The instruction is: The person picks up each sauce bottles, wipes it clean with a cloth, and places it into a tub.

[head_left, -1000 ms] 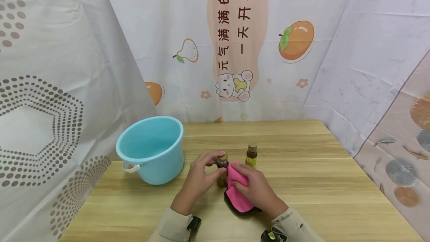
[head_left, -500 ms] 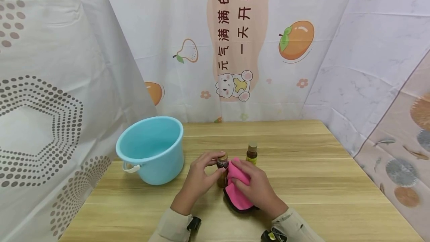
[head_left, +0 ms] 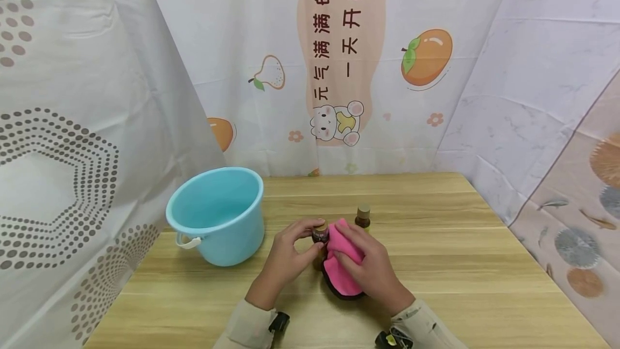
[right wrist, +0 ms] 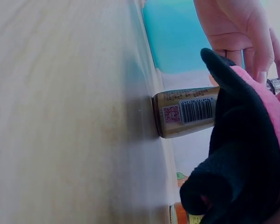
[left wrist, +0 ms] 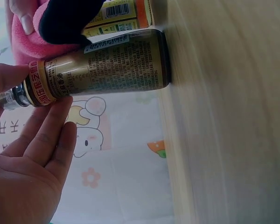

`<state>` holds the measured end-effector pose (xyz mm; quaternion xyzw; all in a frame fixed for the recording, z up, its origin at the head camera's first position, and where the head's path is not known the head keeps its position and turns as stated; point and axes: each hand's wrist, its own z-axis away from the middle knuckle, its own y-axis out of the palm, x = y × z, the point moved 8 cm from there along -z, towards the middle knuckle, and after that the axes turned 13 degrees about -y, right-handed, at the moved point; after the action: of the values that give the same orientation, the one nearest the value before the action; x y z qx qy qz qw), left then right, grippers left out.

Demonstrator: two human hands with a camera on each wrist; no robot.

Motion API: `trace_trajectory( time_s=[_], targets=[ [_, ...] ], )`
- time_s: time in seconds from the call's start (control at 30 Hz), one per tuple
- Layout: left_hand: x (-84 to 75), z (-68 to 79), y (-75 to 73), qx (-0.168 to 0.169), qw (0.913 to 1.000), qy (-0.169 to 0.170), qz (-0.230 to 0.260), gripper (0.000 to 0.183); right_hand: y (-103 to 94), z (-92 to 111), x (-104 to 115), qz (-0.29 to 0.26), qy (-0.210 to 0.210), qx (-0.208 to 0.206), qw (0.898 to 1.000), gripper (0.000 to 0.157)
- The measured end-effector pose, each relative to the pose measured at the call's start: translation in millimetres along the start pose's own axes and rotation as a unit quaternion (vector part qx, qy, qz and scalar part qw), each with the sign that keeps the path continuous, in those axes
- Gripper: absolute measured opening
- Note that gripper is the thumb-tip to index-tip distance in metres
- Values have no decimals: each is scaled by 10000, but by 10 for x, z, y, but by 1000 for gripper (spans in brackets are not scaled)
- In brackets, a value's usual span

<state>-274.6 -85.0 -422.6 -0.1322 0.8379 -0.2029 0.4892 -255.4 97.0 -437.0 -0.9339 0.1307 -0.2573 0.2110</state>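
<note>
Gripping hands: left hand (head_left: pixel 287 257) round a bottle (left wrist: pixel 109 67) (upright), right hand (head_left: pixel 374 267) round pink cloth (head_left: pixel 339 274)

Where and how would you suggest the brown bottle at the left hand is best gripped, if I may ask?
I'd pinch the brown bottle near its narrow neck, coming from the person's left, as the left hand does. It stands upright and narrows toward the top, so a grip there should close easily, while the pink cloth in the right hand crowds its right side.

Blue bucket (head_left: pixel 237 241) on wooden table (head_left: pixel 465 263)
</note>
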Motion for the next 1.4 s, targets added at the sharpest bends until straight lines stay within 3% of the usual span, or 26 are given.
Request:
trace_trajectory(
  time_s=[0.43,0.73,1.13,1.4],
  targets=[
    [40,34,3,-16,9998,-60,-210,47,57,55,-66,44,483,329,9983,61],
    [53,-30,59,47,9993,-211,-299,43,34,83,-118,269,728,612,9951,59],
    [85,-30,26,28,9976,-601,-338,46,168,160,-228,287,1424,1290,9810,58],
    [56,4,-5,-56,9981,-559,-241,46,198,149,-218,336,1402,1307,9809,58]
  ],
)
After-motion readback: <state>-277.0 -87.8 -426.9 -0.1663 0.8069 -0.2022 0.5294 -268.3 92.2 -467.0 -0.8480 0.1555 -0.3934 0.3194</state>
